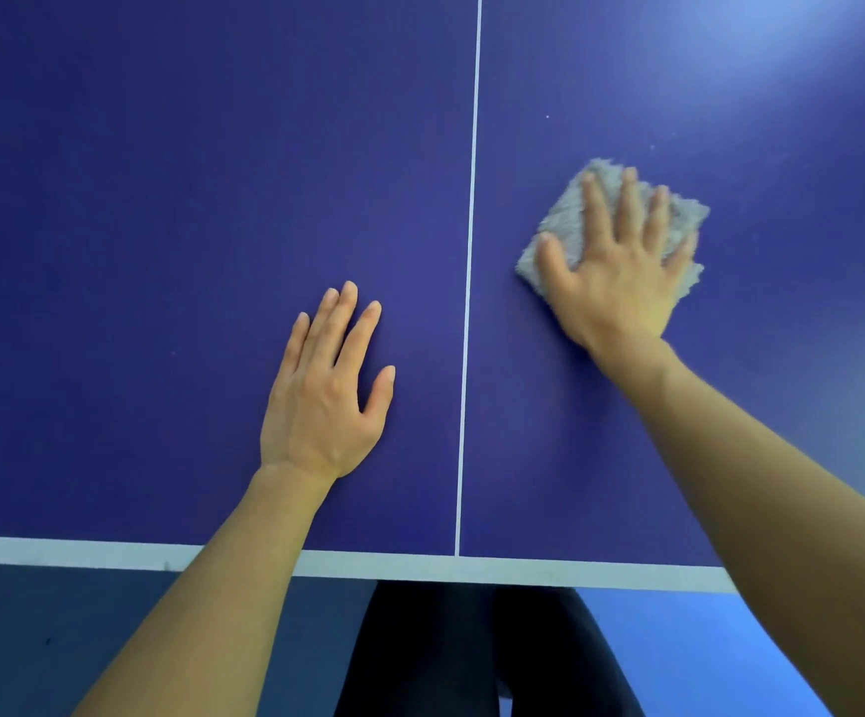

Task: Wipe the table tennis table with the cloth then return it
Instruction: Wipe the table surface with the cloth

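The dark blue table tennis table (161, 199) fills most of the view, with a white centre line (472, 251) running away from me. A fluffy grey cloth (570, 209) lies flat on the table right of that line. My right hand (622, 271) presses down on the cloth, palm flat, fingers spread over it. My left hand (327, 390) rests flat on the bare table left of the line, fingers apart, holding nothing.
The table's white near edge (84, 553) runs across the bottom of the view. Below it I see my dark trousers (466, 649) and a blue floor (678, 654). A bright glare lies on the table at top right.
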